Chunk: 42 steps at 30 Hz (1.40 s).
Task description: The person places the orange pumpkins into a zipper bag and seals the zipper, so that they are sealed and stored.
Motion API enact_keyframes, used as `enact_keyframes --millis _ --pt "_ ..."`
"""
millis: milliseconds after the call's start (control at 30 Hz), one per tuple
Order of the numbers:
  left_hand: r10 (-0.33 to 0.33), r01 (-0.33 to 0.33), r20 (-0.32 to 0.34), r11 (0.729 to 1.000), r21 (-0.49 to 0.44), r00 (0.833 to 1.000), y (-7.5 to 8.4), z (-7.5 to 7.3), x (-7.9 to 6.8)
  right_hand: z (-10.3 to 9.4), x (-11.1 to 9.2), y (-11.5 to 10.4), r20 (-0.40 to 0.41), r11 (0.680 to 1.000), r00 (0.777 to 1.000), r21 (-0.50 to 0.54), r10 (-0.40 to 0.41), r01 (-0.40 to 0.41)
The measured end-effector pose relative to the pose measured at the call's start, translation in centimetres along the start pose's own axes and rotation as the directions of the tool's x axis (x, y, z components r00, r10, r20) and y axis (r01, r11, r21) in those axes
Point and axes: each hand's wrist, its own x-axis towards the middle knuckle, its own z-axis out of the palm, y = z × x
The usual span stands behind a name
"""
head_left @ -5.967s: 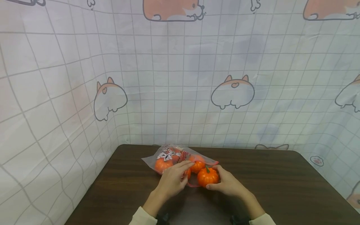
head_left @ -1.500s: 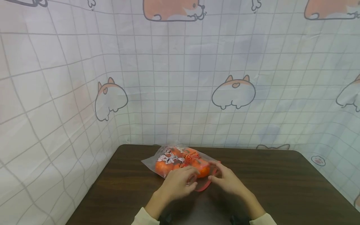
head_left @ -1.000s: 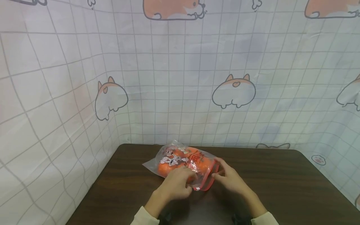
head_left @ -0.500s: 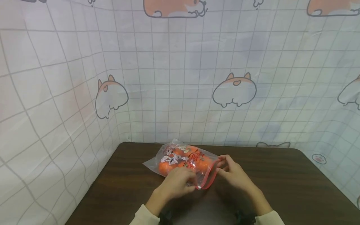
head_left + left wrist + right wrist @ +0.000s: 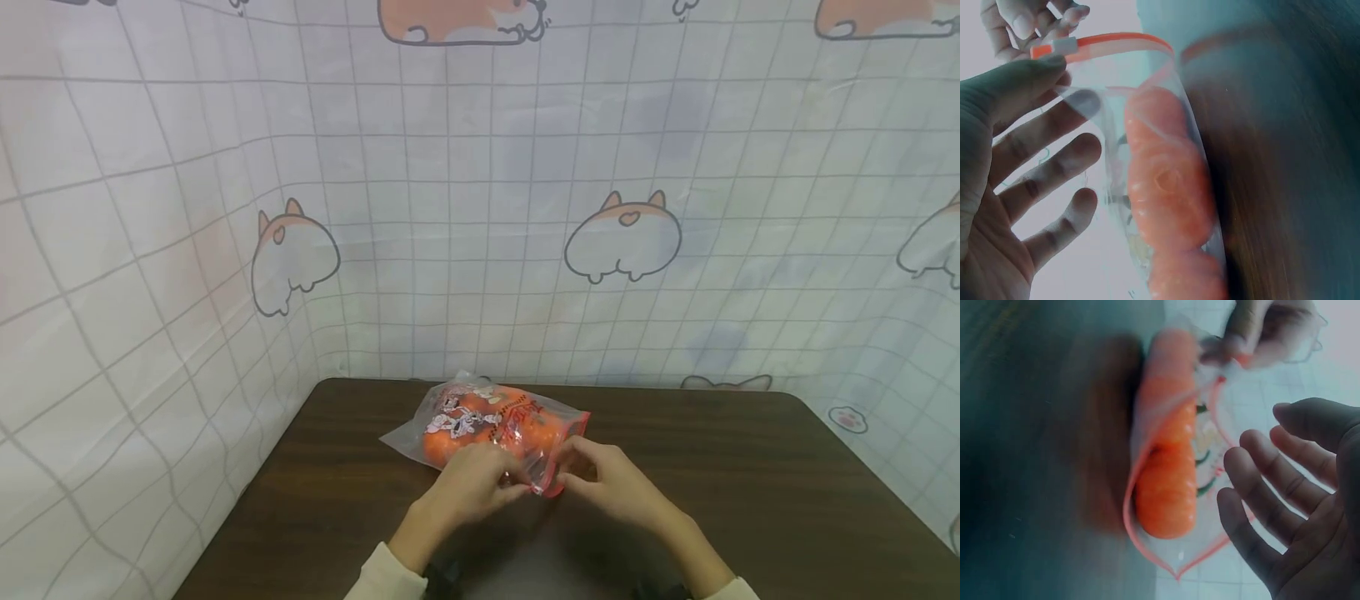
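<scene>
A clear zip bag [image 5: 468, 423] with printed figures lies on the table, full of small orange toy pumpkins [image 5: 1166, 494] with green stems. Its red-edged mouth faces right and gapes apart in the right wrist view. At the near corner of that mouth sits a white slider [image 5: 1064, 45]. My left hand [image 5: 476, 483] pinches this corner between thumb and index finger, its other fingers spread. My right hand [image 5: 615, 483] is close beside the mouth, fingers loosely bent and nothing between them in the right wrist view [image 5: 1297, 494].
The dark wooden table [image 5: 735, 475] extends on both sides of the bag. Behind it and at its sides hangs a white gridded cloth [image 5: 480, 250] with dog drawings.
The pumpkin my right hand held at the mouth is now inside the bag. My right hand has since left the mouth's far edge and come nearer my left hand, which has gripped the slider corner.
</scene>
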Motion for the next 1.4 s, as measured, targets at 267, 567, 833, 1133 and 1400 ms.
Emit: enact_keyframes --millis 267,567,833,1133,1400 --pt "-0.046 0.046 -0.056 0.999 -0.009 0.997 0.5 0.3 0.8 1.6 0.1 0.4 -0.029 0.999 0.999 -0.011 -0.030 0.029" --pt "-0.068 0.069 -0.099 0.998 0.001 0.993 0.8 0.8 1.4 2.1 0.8 0.9 -0.151 0.996 0.987 -0.077 -0.046 0.035" --pt "-0.076 0.074 -0.093 0.997 -0.015 0.993 0.8 0.8 1.3 2.1 0.9 1.2 -0.172 0.991 0.981 -0.114 -0.089 0.070" --pt "-0.078 0.079 -0.123 0.997 0.003 0.989 0.7 0.7 1.3 2.1 1.2 1.2 -0.194 0.990 0.974 -0.106 -0.116 0.097" --pt "-0.053 0.059 -0.154 0.998 0.034 0.987 0.6 0.8 1.3 2.2 1.3 1.0 -0.222 0.987 0.968 -0.130 -0.119 0.092"
